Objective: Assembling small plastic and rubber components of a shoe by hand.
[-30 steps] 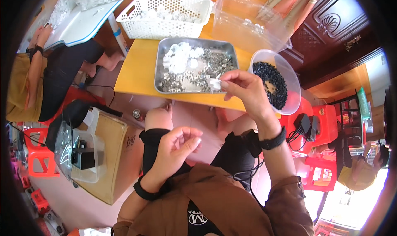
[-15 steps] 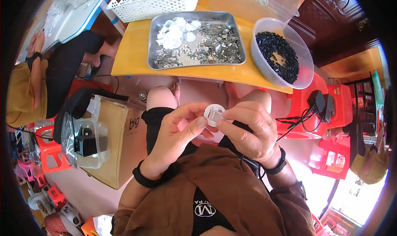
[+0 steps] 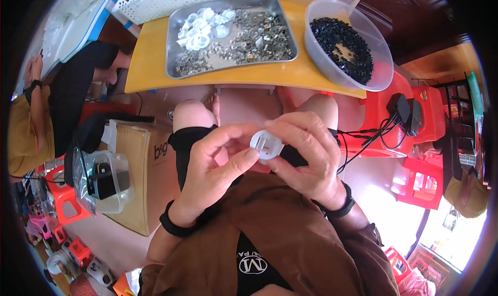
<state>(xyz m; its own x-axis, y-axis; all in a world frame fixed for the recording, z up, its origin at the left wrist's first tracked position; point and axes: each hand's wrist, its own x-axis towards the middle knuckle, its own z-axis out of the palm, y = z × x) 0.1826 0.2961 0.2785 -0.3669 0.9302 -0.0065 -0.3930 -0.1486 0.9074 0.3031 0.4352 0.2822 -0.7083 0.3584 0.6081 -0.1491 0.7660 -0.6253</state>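
Between my two hands, above my lap, is a small round white plastic piece (image 3: 266,144) with slots in its face. My left hand (image 3: 220,158) pinches its left edge between thumb and fingers. The fingers and thumb of my right hand (image 3: 306,153) close on its right edge. Beyond them on the yellow table (image 3: 155,78) lies a metal tray (image 3: 181,74). It holds a heap of similar white plastic pieces (image 3: 199,30) at its left and many small metal parts (image 3: 259,43) across the rest. Whether a metal part sits in the held piece, I cannot make out.
A clear round tub (image 3: 381,70) of small black parts (image 3: 342,47) stands at the table's right. Behind the tray is a white perforated basket (image 3: 171,1). Red stools (image 3: 423,184) and black cables (image 3: 368,132) are at right; a cardboard box (image 3: 136,166) is at left. Another person's arm (image 3: 35,99) shows far left.
The white piece has turned and tilted in my hands. My right fingers have shifted from its face to around its edge. The table and tray appear higher and further left in view.
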